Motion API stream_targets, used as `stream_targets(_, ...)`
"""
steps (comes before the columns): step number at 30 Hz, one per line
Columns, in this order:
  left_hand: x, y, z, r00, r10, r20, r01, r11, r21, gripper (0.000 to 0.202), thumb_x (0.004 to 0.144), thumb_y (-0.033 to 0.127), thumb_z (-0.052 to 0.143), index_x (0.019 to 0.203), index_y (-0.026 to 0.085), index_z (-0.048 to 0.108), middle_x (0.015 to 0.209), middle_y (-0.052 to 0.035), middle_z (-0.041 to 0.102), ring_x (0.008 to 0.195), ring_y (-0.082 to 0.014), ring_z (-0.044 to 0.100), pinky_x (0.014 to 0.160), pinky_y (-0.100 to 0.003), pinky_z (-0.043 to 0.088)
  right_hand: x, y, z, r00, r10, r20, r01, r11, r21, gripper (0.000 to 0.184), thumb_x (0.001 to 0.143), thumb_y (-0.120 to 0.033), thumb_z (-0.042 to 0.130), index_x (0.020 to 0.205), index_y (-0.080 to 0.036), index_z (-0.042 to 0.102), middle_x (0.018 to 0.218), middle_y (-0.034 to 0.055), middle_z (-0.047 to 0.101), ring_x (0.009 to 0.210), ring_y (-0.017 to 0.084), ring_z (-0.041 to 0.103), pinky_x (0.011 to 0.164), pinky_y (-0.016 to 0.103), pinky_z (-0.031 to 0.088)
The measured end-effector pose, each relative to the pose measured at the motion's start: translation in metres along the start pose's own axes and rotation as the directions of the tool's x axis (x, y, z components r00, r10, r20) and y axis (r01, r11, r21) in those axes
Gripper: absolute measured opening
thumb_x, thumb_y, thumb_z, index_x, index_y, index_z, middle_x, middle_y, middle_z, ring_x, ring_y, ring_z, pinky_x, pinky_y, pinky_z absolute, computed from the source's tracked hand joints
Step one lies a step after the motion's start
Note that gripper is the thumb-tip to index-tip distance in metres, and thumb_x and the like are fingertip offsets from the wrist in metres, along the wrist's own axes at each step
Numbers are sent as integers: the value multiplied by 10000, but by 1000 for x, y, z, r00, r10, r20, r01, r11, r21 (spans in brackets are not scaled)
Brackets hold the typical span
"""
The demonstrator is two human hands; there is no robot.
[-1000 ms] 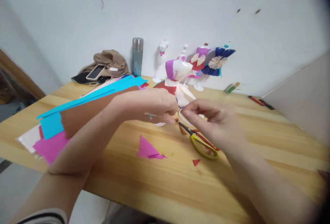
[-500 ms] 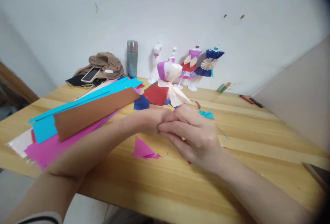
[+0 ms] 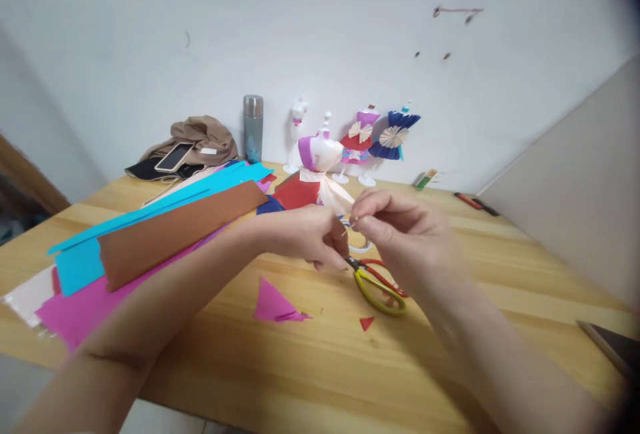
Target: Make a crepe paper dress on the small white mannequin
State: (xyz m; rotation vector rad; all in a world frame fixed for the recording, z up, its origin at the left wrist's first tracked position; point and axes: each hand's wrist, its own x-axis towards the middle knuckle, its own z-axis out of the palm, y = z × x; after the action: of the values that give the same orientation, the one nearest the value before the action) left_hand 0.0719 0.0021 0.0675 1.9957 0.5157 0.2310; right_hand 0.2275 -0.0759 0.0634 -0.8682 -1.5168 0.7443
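My right hand (image 3: 407, 231), partly smeared by motion, pinches a thin pale pin-like piece (image 3: 347, 231) between thumb and forefinger. Just left of it is my left hand (image 3: 317, 237), its fingers curled downward and closed; whatever they hold, if anything, is hidden. Scissors with one yellow and one red handle (image 3: 381, 291) lie beneath the hands, their blades running behind my left fingers. Right behind the hands stands a small white dress form (image 3: 323, 154) wearing a purple strap, a red skirt and a cream sash. Part of a white ring-shaped thing (image 3: 364, 247) shows between the hands.
Brown paper (image 3: 180, 237), blue paper (image 3: 75, 271) and magenta paper (image 3: 75, 321) are stacked at left. Magenta scraps (image 3: 277, 304) and a red scrap (image 3: 367, 323) lie in front. Along the wall stand a bottle (image 3: 253, 131) and dressed forms (image 3: 393, 134). A phone (image 3: 174, 157) rests on cloth.
My hands have come apart from touching each other; the right one has drawn back with the thin piece in its pinch. The scissors, covered before, now show. The view has tilted up slightly.
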Motion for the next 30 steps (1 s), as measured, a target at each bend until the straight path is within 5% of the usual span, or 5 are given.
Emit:
stream_targets(3,-8,16,-6,994,-105,-33,103,993,-65,166,686,152,732,849,139,699,722,-40,728,664,-172,708,591,-245,545,6,-2,-6,988,90,-123,-72,987,144,135,702,-306,813,691,-257,688,668,-18,639,610,145,575,563,287,498)
stream_targets(8,-17,36,-3,992,-86,-94,47,933,-357,193,688,174,787,851,160,684,697,3,722,649,-136,715,606,-209,533,9,-6,-7,983,156,-95,-128,959,252,192,636,-316,860,688,-257,685,629,-29,642,585,145,592,594,305,522)
stream_targets(13,-11,30,8,985,-40,-165,-63,814,-577,276,731,356,785,735,131,625,629,-34,699,498,-123,662,455,-182,451,11,-3,-12,989,113,-100,-85,964,251,137,658,-277,836,699,-258,707,653,-37,648,581,123,583,608,292,520)
stream_targets(21,-6,26,25,974,27,-224,-153,808,-569,238,788,326,679,682,136,584,555,-5,639,406,-74,573,413,-157,412,16,-5,-41,990,-76,-117,73,997,-31,117,724,-285,812,668,-247,716,630,-14,614,589,133,527,527,272,422)
stream_targets(30,-14,37,25,980,6,-200,-94,895,-436,215,850,194,578,642,154,544,511,23,585,413,-56,540,438,-147,441,9,-11,-33,981,-176,-75,145,940,-308,295,864,-401,681,656,-226,566,624,-12,489,595,148,428,528,305,319)
